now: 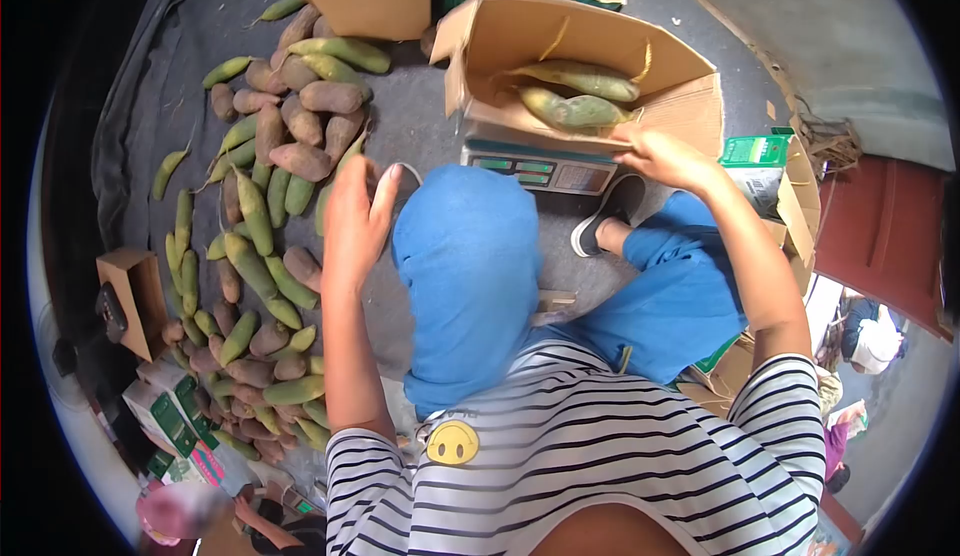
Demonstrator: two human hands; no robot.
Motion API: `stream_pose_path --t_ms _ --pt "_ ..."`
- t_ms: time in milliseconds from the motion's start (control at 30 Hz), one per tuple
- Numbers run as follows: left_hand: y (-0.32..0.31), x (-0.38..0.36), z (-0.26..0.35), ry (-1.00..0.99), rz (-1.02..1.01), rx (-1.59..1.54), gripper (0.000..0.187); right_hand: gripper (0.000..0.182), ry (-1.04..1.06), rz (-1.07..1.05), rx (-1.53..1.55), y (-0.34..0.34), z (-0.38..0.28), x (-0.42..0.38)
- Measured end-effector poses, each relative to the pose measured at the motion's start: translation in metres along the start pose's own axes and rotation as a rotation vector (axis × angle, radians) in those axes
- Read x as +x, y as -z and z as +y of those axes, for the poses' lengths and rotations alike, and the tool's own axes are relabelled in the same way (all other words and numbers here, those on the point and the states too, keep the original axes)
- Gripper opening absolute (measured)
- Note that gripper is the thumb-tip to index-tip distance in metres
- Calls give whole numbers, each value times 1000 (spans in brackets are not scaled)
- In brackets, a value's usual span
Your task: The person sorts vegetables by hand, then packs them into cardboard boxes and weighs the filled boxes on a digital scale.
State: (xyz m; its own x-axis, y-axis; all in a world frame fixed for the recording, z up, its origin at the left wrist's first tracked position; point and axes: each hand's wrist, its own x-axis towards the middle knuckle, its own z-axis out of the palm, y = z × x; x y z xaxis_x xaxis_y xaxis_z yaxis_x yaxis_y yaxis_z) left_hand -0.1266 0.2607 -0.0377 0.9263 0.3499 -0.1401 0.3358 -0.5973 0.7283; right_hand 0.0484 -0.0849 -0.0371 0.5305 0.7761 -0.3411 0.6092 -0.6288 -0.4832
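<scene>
My left hand point(360, 211) is over the right side of a pile of root vegetables, its thumb apart from the fingers and nothing visible in it. Long green radishes point(254, 214) lie there among reddish-brown roots point(301, 162). At the near edge of an open cardboard box point(690, 66), the fingers of my right hand point(665, 156) are closed on the cardboard. Inside the box are two green radishes point(575, 111), lying side by side. The box rests on a digital scale point(540, 171), whose display and keypad face me.
More cardboard boxes point(375, 1) stand beyond the scale. A green-and-white carton point(755, 166) is at the right. Stacked cartons point(160, 416) are at the lower left, near another person's arm point(265, 526). My blue-trousered knee point(465, 246) rises between my hands.
</scene>
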Motion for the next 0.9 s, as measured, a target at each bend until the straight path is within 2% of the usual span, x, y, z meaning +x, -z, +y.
stream_pose_path --t_ms 33,100,167,267,367,500,567,700,833,900 --pt "-5 -9 -24 109 -30 -5 32 28 9 29 6 1 0 2" --pt "-23 -34 -85 93 -58 88 28 30 30 -14 -10 2 -7 3" --pt "-39 -61 -150 126 -173 216 24 26 -36 -50 16 4 -12 4" --pt "-49 -96 -207 325 -92 248 31 25 -81 -80 5 9 -20 7" --pt "-48 -120 -286 349 182 351 38 27 -87 -40 -36 3 -9 3" --pt "-12 -128 -346 764 352 349 49 29 -141 -82 9 9 -28 9" --pt "-4 -138 -396 846 336 144 52 29 -182 -107 3 11 -32 11" --pt "-17 -135 -407 877 426 -132 56 26 -198 -97 -23 9 -30 12" --pt "-44 -122 -398 916 606 -250 56 27 -208 -79 7 8 -33 13" --pt "-51 -115 -391 878 549 -430 59 28 -223 -87 -11 7 -32 14"
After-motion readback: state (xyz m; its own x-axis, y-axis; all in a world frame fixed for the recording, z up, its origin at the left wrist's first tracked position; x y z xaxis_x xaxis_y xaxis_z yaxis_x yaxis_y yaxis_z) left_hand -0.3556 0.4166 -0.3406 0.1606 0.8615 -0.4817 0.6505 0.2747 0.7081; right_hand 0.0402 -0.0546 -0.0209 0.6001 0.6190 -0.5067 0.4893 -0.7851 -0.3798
